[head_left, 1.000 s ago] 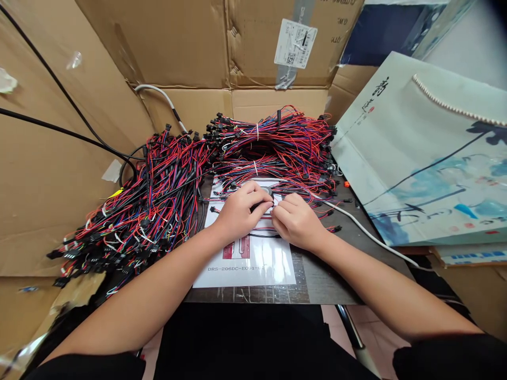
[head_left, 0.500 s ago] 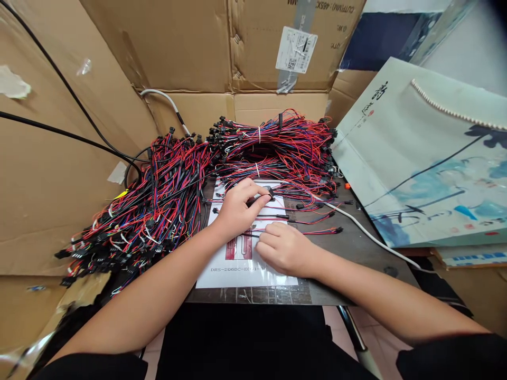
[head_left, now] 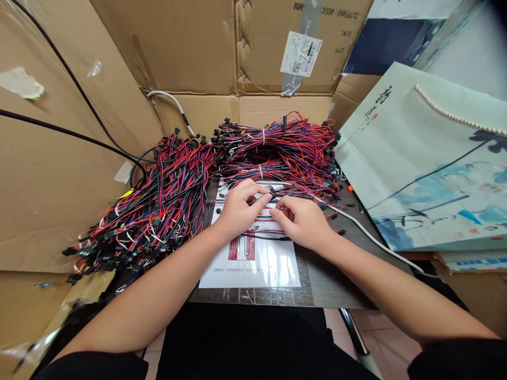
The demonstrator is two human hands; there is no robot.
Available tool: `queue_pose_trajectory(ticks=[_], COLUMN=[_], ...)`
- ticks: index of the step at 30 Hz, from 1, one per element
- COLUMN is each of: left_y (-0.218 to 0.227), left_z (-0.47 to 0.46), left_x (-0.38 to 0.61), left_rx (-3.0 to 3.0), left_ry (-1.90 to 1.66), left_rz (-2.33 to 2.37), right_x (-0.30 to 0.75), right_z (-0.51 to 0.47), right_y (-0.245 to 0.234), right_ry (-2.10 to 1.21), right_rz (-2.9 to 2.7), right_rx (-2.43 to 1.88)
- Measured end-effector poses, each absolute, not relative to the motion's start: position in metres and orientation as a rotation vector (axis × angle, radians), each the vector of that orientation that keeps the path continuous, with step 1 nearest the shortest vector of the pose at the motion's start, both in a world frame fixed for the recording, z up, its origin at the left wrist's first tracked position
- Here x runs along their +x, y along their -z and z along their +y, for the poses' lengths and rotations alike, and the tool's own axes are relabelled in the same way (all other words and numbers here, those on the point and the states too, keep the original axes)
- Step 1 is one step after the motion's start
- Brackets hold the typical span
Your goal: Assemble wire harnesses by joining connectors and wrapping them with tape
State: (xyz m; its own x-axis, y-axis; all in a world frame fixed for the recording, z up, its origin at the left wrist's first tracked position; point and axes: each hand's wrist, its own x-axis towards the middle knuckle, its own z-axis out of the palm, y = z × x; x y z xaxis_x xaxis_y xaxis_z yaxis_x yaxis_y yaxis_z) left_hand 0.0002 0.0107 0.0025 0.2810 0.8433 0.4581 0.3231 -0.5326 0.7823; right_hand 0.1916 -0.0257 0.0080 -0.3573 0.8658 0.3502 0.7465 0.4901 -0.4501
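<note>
My left hand [head_left: 244,207] is closed, with thumb and forefinger pinching a small black piece [head_left: 271,191] whose kind I cannot make out. Close to its right, my right hand [head_left: 303,220] has its fingers curled and its thumb near the forefinger; whatever lies between them is too small to see. Beneath both hands, several red, blue and black wire harnesses [head_left: 266,232] lie in rows across a printed sheet [head_left: 249,277]. A reddish picture [head_left: 242,248] and a line of print show on the sheet. The hands hide parts of the harnesses.
A heap of wire harnesses [head_left: 158,195] covers the table's left side. Tied bundles [head_left: 277,138] are stacked at the back against cardboard [head_left: 190,47]. A white cable [head_left: 368,231] runs along the right, beside a pale paper bag [head_left: 431,174]. The dark table's front edge [head_left: 336,305] is near me.
My right hand has risen from the lower harnesses and moved up and right, close to the black piece. My left hand keeps its pinch. The view has shifted slightly.
</note>
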Motion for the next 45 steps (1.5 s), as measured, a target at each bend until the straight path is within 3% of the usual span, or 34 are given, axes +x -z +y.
queue_pose_trajectory(ticks=[8,19,22,27,37,45], left_y=[-0.002,0.002,0.002,0.002,-0.008,-0.006], left_z=[0.011,0.014,0.013,0.015,0.011,0.015], left_x=[0.0,-0.001,0.0,-0.002,0.001,-0.002], left_rx=[2.051,1.791,1.705,1.593,1.373,1.31], left_ry=[-1.232,-1.269,-1.289,-1.297,-1.224,-1.183], left_rz=[1.041,1.018,0.978,0.951,0.976,0.999], right_x=[0.177,0.179,0.18,0.175,0.159,0.149], right_z=[-0.016,-0.006,-0.002,0.005,-0.013,-0.045], right_y=[0.004,0.006,0.005,0.003,-0.009,0.0], right_ry=[-0.216,0.387,0.422,0.155,-0.57,-0.893], right_rz=[-2.353,-2.408,-2.374,-2.319,-1.945,-1.949], right_rx=[-0.88,-0.688,-0.582,-0.421,-0.659,-0.81])
